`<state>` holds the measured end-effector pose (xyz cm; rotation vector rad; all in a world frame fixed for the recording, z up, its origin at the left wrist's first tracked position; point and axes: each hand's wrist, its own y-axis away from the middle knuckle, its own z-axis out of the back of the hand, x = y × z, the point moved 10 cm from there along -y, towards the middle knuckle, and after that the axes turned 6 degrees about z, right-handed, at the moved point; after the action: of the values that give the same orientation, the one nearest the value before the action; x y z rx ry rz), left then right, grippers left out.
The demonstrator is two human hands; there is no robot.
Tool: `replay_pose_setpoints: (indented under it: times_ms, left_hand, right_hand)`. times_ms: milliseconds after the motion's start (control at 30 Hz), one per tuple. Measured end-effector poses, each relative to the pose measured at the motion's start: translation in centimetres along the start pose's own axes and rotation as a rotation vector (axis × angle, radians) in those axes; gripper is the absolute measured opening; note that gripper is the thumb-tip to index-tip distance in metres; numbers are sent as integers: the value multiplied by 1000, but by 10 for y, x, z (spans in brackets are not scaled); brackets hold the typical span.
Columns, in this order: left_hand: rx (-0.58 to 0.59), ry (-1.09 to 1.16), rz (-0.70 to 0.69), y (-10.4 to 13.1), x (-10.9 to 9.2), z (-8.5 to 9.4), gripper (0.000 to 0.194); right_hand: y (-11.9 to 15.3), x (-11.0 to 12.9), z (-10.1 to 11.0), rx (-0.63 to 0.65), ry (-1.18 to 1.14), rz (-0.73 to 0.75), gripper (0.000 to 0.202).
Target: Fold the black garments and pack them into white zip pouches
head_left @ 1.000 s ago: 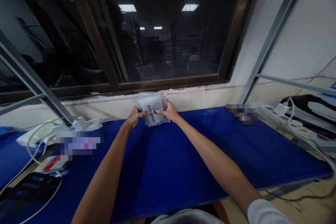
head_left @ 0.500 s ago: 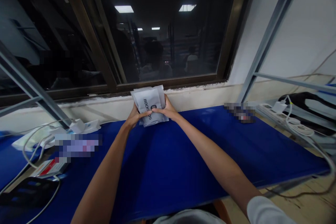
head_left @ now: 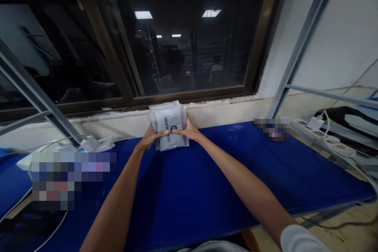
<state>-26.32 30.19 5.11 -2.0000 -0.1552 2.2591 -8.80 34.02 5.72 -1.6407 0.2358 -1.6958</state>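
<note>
Several flat grey-white plastic packages (head_left: 169, 115) with dark printed lettering and a round logo are stacked together, standing on edge near the wall side of the blue table (head_left: 189, 193). My left hand (head_left: 149, 137) grips the stack from the left, thumb across the front package. From the right, my right hand (head_left: 190, 129) clasps the same stack, its thumb also on the front face. The fingers behind the packages are hidden. I cannot tell whether the stack's lower edge touches the table.
A dark window (head_left: 189, 47) lies beyond the wall ledge. Metal posts rise on both sides. At left are cables, a white plug (head_left: 89, 143) and blurred-out items. Right of the table a power strip (head_left: 323, 138) lies with cords, near a dark blurred object (head_left: 273, 129).
The package stack has tilted slightly and sits a little lower in view, both hands still around it. The camera view has shifted slightly.
</note>
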Motion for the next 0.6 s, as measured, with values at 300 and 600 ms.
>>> replay_pose_setpoints:
  times_ms: [300,600]
  left_hand:
    - [106,-76,143,6,17,-14,67]
    - [74,-31,422,-1,30,-6,65]
  right_hand:
    - [12,-13,-6,91,70,-80,105]
    - [8,-30,-3,42,28,-435,95]
